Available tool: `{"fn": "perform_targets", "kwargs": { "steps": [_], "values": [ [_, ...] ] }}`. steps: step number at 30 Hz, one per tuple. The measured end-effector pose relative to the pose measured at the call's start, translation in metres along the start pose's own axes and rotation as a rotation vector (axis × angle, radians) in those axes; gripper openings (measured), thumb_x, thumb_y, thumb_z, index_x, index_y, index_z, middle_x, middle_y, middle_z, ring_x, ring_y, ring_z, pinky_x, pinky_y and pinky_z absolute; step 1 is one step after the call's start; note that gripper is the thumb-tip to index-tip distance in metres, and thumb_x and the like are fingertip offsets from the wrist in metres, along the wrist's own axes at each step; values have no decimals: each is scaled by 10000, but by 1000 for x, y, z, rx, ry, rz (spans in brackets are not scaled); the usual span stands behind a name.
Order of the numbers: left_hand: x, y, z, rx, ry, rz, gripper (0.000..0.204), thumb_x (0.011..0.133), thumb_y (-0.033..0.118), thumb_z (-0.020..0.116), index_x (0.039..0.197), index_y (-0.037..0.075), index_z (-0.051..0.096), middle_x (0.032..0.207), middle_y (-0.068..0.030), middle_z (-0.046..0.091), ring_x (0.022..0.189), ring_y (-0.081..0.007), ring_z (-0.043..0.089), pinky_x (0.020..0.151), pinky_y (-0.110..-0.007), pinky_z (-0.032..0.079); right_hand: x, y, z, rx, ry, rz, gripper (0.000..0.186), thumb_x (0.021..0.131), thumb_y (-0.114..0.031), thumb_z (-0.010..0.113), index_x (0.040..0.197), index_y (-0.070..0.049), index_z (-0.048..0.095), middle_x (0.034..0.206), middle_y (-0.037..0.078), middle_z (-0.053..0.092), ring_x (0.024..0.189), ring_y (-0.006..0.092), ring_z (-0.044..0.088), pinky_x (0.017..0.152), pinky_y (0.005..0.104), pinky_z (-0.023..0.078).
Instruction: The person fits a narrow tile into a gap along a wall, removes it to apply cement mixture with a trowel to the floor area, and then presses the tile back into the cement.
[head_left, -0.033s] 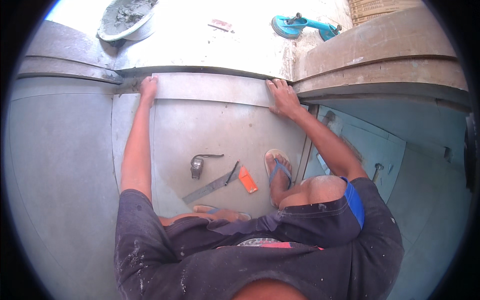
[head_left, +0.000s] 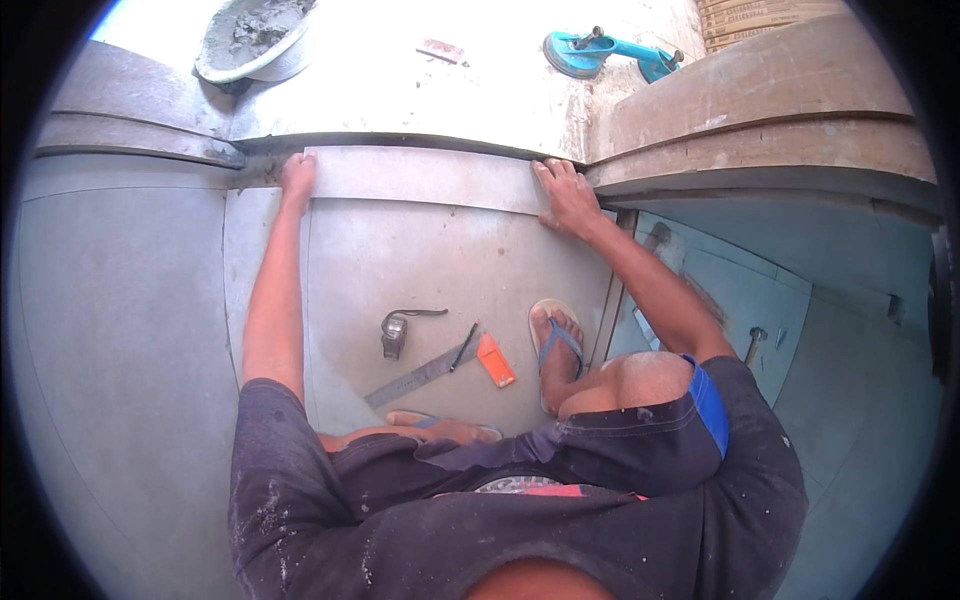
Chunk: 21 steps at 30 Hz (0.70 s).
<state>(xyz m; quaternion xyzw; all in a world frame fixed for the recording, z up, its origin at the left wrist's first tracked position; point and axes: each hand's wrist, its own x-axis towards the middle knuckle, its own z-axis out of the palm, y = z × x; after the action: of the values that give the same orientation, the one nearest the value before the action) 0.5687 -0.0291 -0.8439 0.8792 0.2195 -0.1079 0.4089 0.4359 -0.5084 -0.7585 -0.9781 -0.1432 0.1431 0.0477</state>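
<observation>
A long, narrow pale-grey tile strip [head_left: 425,176] lies across the doorway, along the foot of the bright raised floor beyond. My left hand [head_left: 297,178] is closed round its left end, thumb at the top corner. At the other end my right hand [head_left: 567,195] grips the strip, fingers over its far edge and thumb at the near edge. On the floor tile between my feet are a tape measure [head_left: 394,335] with a black strap and a set square with a metal blade [head_left: 425,377] and an orange handle [head_left: 495,360]. A dark pencil-like stick [head_left: 464,345] lies across the blade.
A bucket of grey mortar [head_left: 255,45] stands at the far left. Beyond the strip lie a small reddish block [head_left: 442,51] and a blue double suction lifter [head_left: 610,52]. Stacked boxes [head_left: 765,20] fill the far right corner. A hammer-like tool [head_left: 756,343] rests to my right.
</observation>
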Motion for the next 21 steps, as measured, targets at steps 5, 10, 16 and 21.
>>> {"fn": "perform_targets", "kwargs": {
  "steps": [5,10,16,21],
  "values": [
    [5,-1,-1,60,28,13,449,981,316,570,1193,-75,630,1240,-271,645,1188,-368,606,1004,-415,439,-26,6,16,212,174,106,767,748,-217,842,1401,-33,483,1389,195,501,1287,380,496,1052,448,463],
    [10,-4,3,46,34,-15,541,989,312,559,1353,-89,543,1391,-273,565,1323,-374,526,1098,-403,393,-50,9,19,426,-14,510,653,847,-262,757,1391,-15,494,1349,243,561,1234,393,569,1012,471,487],
    [5,4,2,25,-40,-29,554,996,304,555,1367,-107,525,1416,-275,545,1344,-361,510,1112,-397,380,-42,18,3,299,-208,506,675,865,-326,739,1404,-14,481,1225,247,658,1152,395,634,990,488,496],
    [14,-6,5,38,87,47,496,996,321,564,1271,-91,585,1318,-262,612,1244,-335,573,1042,-398,416,-39,28,14,247,-139,453,655,872,-349,733,1417,-78,492,1142,241,694,1095,392,665,956,493,506]
  ]
}}
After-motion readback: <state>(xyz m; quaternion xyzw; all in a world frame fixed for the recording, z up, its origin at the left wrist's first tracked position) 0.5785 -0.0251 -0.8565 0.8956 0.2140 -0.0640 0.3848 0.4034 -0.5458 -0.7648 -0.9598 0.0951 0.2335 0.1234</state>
